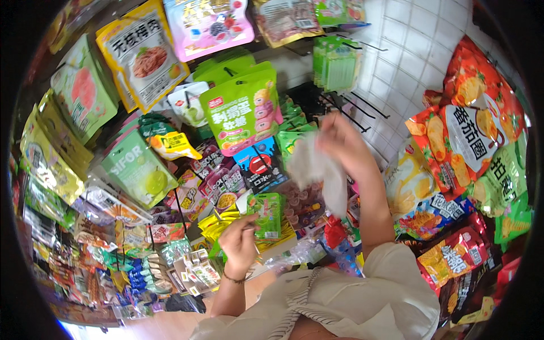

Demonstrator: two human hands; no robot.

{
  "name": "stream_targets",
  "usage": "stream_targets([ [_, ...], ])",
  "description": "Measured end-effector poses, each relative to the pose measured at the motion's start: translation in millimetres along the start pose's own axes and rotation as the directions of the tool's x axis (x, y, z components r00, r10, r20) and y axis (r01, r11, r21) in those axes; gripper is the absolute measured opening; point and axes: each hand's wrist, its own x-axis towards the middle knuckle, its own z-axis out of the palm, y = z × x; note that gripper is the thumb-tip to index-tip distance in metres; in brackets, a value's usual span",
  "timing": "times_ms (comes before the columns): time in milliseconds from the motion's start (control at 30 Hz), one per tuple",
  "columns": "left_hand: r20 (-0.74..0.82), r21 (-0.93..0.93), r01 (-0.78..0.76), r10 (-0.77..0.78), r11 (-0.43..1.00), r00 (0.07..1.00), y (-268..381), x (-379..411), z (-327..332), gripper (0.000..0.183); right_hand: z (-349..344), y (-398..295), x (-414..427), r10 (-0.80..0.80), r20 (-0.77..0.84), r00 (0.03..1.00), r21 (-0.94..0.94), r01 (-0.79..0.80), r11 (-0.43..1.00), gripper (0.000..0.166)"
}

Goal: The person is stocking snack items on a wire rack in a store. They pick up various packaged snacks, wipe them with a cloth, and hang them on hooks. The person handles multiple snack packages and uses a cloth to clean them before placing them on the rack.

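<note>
My left hand (238,244), with a beaded bracelet at the wrist, is closed at the left edge of a small green candy packet (268,216). The thumb and fingers pinch it in front of a box of yellow packets (219,223). Higher up and to the right, my right hand (340,138) grips a greyish-white cloth (321,165). Both hand and cloth are blurred, and the cloth's lower end hangs down. Behind them are metal display hooks (355,112) and a row of green packets (293,110). A large green gummy bag (242,110) hangs left of the cloth.
Hanging snack bags, such as a yellow plum-meat bag (144,55) and a green pear-printed bag (140,168), crowd the left. Bare hooks jut from the white tiled wall (395,80). Red chip bags (459,148) stand close on the right. Below left, shelves hold small packets (144,272).
</note>
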Motion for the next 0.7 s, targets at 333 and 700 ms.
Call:
stream_targets([
  [333, -0.139, -0.064, 0.11, -0.118, 0.992, 0.983, -9.4, -30.3, -21.2, 0.026, 4.4, 74.7, 207.5, -0.339, -0.56, 0.757, -0.308, 0.19, 0.932, 0.031],
  [700, -0.352, 0.014, 0.208, -0.19, 0.978, 0.916, -11.8, -42.9, -41.9, 0.025, -18.8, 178.8, 364.8, -0.207, -0.307, 0.929, -0.811, -0.141, 0.568, 0.025],
])
